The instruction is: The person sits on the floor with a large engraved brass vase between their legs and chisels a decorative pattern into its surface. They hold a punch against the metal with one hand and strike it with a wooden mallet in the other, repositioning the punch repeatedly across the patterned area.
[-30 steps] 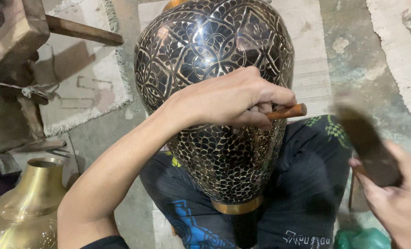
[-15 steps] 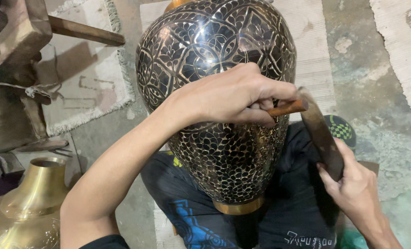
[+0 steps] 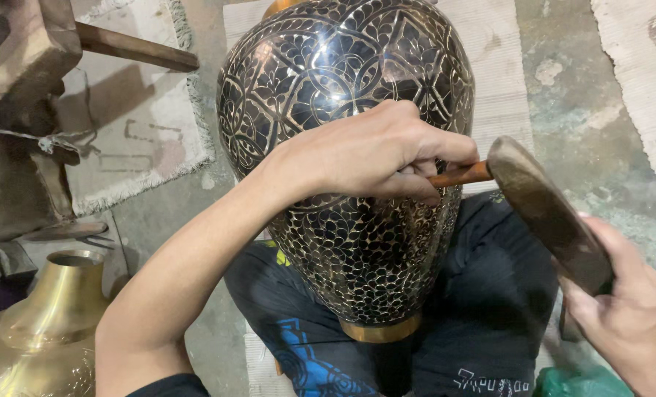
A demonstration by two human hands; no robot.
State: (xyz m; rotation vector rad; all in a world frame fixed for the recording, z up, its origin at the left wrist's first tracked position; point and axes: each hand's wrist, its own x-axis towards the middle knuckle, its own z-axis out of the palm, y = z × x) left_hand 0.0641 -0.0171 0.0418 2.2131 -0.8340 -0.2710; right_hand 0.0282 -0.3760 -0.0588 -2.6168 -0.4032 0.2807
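The big black patterned vase (image 3: 346, 110) rests tilted in the person's lap, its flank turned up for working; the left hand (image 3: 372, 151) lies across it, fingers closed round a wooden-handled chisel (image 3: 460, 175) pressed to the surface; the right hand (image 3: 629, 316) grips a dark mallet (image 3: 545, 209), its head at the chisel's end; a brass vase (image 3: 37, 323) stands lower left, well apart.
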